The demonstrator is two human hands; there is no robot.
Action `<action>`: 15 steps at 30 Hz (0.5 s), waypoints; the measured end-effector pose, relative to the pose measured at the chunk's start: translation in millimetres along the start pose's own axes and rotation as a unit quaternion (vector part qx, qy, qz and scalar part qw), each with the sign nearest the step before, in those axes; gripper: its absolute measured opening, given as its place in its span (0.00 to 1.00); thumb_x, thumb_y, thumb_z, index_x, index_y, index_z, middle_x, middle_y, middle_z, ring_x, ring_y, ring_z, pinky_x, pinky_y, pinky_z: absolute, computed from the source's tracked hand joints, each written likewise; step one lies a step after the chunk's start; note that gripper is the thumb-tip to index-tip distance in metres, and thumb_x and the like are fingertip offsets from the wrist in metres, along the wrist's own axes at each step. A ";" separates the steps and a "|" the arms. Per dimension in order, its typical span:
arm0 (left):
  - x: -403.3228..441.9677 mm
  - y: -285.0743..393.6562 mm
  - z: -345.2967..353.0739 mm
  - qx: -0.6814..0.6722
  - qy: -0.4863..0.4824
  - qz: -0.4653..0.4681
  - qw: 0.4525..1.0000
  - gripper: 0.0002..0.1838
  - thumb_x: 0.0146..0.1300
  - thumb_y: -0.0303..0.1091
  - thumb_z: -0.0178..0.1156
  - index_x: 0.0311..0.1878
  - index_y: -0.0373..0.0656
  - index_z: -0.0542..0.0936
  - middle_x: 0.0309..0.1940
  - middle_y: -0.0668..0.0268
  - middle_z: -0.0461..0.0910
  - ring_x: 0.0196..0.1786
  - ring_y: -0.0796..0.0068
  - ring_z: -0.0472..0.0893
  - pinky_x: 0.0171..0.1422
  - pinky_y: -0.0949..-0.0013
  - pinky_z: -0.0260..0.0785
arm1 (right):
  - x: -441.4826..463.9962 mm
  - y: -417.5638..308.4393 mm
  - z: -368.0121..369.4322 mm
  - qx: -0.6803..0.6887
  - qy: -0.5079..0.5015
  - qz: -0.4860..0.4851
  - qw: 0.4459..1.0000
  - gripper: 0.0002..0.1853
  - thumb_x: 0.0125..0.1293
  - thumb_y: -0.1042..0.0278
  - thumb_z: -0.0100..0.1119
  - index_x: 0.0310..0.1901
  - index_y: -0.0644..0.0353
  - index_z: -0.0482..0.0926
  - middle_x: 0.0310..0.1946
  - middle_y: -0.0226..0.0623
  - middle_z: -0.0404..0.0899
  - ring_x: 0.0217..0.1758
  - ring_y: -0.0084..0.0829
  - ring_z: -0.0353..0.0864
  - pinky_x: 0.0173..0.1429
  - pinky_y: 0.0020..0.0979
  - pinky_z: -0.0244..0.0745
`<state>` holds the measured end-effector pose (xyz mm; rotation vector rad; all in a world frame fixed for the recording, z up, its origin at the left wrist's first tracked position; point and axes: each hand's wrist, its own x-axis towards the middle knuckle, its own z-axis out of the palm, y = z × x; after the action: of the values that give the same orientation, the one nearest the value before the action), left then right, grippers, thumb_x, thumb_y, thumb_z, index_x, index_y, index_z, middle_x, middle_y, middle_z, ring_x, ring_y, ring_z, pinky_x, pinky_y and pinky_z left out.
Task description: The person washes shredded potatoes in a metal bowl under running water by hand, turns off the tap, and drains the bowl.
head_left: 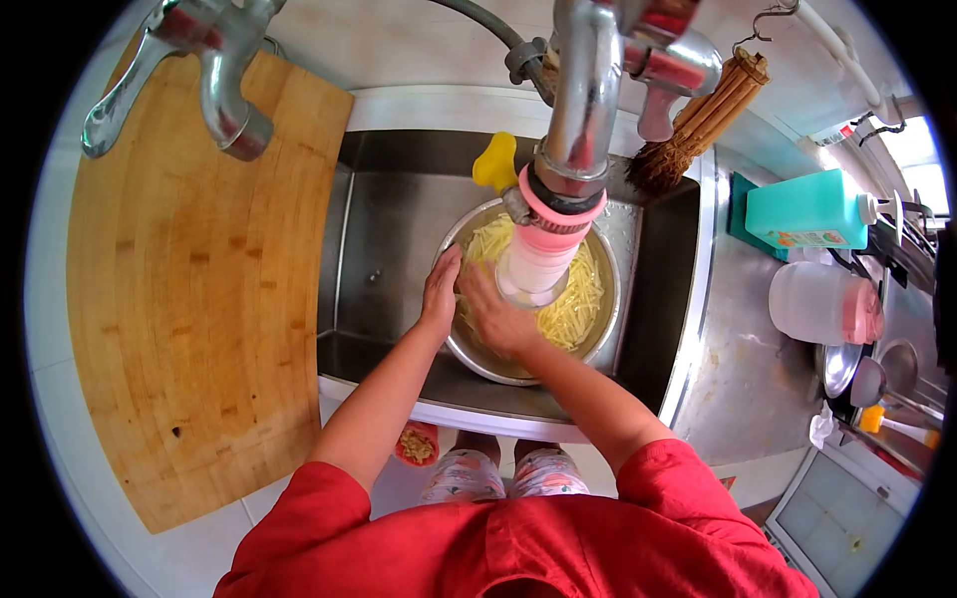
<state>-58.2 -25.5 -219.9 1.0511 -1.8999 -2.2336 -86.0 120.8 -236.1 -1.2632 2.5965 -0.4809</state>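
A round steel bowl (610, 334) sits in the sink, holding pale yellow strips (570, 304) that look like shredded potato. My left hand (440, 287) lies along the bowl's left rim, its fingers stretched out and close together. Inside the bowl, my right hand (495, 312) rests over the strips with its fingers extended toward the left side; the fingertips are partly hidden. Above the bowl, the pink and white faucet filter (551, 244) hangs from the metal faucet (586, 95) and blocks part of the strips.
The steel sink (384, 224) surrounds the bowl. At left lies a large wooden board (199, 299) beneath a second faucet (221, 75). A brush (703, 120) hangs at upper right. A green bottle (812, 211) and a pink-capped container (812, 302) stand on the right counter.
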 end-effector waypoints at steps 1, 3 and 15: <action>-1.4 1.4 1.1 0.000 0.001 0.000 1.000 0.25 0.71 0.42 0.47 0.65 0.37 0.68 0.63 0.62 0.69 0.68 0.70 0.65 0.72 0.70 0.51 | -0.9 1.5 23.5 0.034 0.032 -0.051 0.998 0.30 0.62 0.63 0.50 0.67 0.54 0.63 0.71 0.45 0.55 0.71 0.53 0.56 0.74 0.48 0.50; -5.1 8.4 4.6 -0.040 0.007 -0.058 0.997 0.24 0.71 0.42 0.46 0.65 0.38 0.69 0.63 0.63 0.70 0.67 0.72 0.65 0.72 0.70 0.50 | -1.0 7.7 30.4 0.068 0.065 -0.101 0.990 0.29 0.62 0.65 0.48 0.67 0.54 0.63 0.70 0.46 0.57 0.70 0.53 0.59 0.73 0.48 0.50; -12.8 17.4 5.7 0.005 -0.004 -0.066 0.998 0.22 0.70 0.38 0.45 0.64 0.39 0.71 0.63 0.62 0.69 0.67 0.70 0.65 0.72 0.69 0.51 | -6.8 7.8 17.7 0.071 0.028 -0.143 0.987 0.25 0.62 0.69 0.47 0.63 0.56 0.68 0.65 0.44 0.65 0.69 0.50 0.62 0.71 0.47 0.55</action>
<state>-58.0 -19.4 -198.4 1.2061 -1.8981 -2.3015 -81.6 127.2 -255.1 -1.6001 2.3811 -0.7483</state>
